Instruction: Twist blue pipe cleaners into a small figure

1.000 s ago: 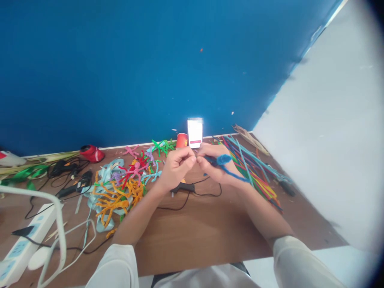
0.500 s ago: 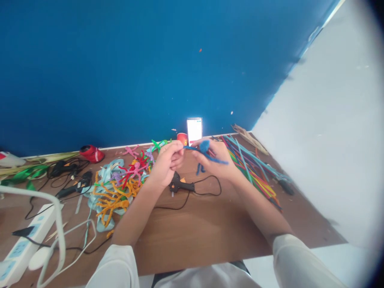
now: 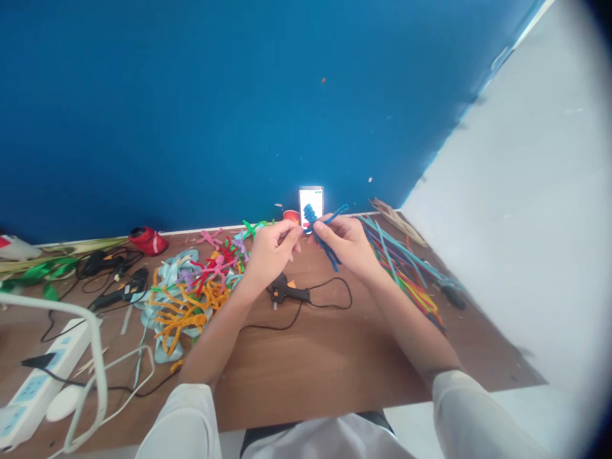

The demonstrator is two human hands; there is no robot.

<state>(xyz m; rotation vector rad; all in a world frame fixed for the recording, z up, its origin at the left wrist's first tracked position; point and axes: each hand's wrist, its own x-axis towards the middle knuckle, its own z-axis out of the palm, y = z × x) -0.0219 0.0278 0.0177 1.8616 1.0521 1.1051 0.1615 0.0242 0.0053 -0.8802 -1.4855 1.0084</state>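
Both hands meet over the far middle of the table around a blue pipe-cleaner figure (image 3: 310, 214), which has a coiled upper part and several loose strands. My right hand (image 3: 348, 245) pinches it between thumb and fingers, with strands sticking out above and below the grip. My left hand (image 3: 273, 250) is closed, its thumb and forefinger pressed together at the figure's left side; the bit between those fingertips is mostly hidden. Beneath the hands lies a black glue gun (image 3: 287, 291) with its cord. A lit phone (image 3: 312, 196) stands upright behind the figure, beside a red cup (image 3: 291, 216).
To the left lie orange pipe-cleaner pieces (image 3: 179, 315), pink figures (image 3: 220, 271) and pale blue ribbon (image 3: 168, 350). Loose coloured pipe cleaners (image 3: 406, 261) spread on the right. A power strip (image 3: 45, 382), a white bent tube (image 3: 99, 357) and more glue guns (image 3: 122, 293) occupy the left side.
The blue figure has turned so that its coiled part stands up in front of the phone and its strands point down and right. My left hand has shifted slightly right, closer to my right hand.
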